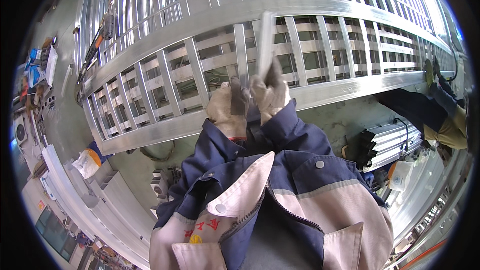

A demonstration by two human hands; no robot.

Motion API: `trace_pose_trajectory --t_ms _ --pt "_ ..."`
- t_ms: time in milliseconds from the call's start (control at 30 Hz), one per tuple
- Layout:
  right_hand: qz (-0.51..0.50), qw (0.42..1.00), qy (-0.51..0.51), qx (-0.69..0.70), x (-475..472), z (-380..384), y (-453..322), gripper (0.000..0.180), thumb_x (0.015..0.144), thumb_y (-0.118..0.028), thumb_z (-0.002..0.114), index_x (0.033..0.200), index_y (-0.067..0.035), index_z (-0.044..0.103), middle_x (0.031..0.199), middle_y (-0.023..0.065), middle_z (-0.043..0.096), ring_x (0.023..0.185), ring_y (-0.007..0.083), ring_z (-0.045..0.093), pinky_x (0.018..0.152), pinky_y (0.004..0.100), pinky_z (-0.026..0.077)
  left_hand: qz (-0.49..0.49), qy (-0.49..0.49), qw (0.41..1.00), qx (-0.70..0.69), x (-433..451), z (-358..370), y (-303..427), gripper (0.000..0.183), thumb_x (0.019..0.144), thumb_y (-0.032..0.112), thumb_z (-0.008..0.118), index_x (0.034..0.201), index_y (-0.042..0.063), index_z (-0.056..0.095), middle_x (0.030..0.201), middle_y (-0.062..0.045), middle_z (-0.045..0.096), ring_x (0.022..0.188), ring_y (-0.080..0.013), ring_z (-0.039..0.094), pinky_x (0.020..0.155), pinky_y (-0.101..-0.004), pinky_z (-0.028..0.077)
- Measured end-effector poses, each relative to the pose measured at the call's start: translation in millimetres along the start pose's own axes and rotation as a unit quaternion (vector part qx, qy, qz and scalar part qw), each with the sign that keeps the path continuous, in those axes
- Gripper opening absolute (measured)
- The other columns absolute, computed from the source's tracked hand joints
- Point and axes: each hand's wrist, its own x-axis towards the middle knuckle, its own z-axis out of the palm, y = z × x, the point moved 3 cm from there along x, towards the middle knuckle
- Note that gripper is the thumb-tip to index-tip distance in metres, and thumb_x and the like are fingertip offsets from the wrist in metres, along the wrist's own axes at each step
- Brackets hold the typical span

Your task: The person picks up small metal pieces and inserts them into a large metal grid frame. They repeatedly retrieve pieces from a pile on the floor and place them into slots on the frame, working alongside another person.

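Note:
My right hand, in a grey and cream work glove, grips a short metal bar. Motion blurs the bar; it stands nearly upright in view, and its top overlaps the upper rail of a shiny metal frame. My left hand, gloved too, is at the lower rail, its fingers by the foot of a slat. Whether those fingers grip anything is hidden. Evenly spaced slats join the two rails, and more crossing metal bars show beneath them.
A power tool with an orange part lies across the frame's left end. Another person is at the far right. Bundled metal profiles lie below right, near a white and orange bag. Long metal profiles fill the lower left floor.

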Motion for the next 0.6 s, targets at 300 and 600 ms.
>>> trace_pose_trajectory --t_ms 300,600 --pt "-0.116 0.987 0.061 -0.096 1 -10 14 0.088 0.115 -0.044 0.087 0.180 0.003 0.050 0.131 0.0131 0.083 0.102 0.0175 0.078 0.087 0.0332 0.065 -0.014 0.033 0.994 -0.107 -4 26 -27 0.033 0.120 0.035 0.067 0.112 0.009 0.086 0.100 -0.022 0.085 0.095 -0.0440 0.085 0.080 -0.0565 0.066" --pt "0.040 0.991 0.073 0.109 15 -30 31 0.055 0.120 -0.012 0.079 0.170 0.000 0.060 0.121 0.0090 0.081 0.102 0.0171 0.079 0.085 0.0307 0.068 -0.076 0.064 0.980 -0.170 5 47 -30 0.030 0.119 0.032 0.069 0.111 0.009 0.087 0.101 -0.018 0.086 0.099 -0.0401 0.086 0.081 -0.0539 0.067"
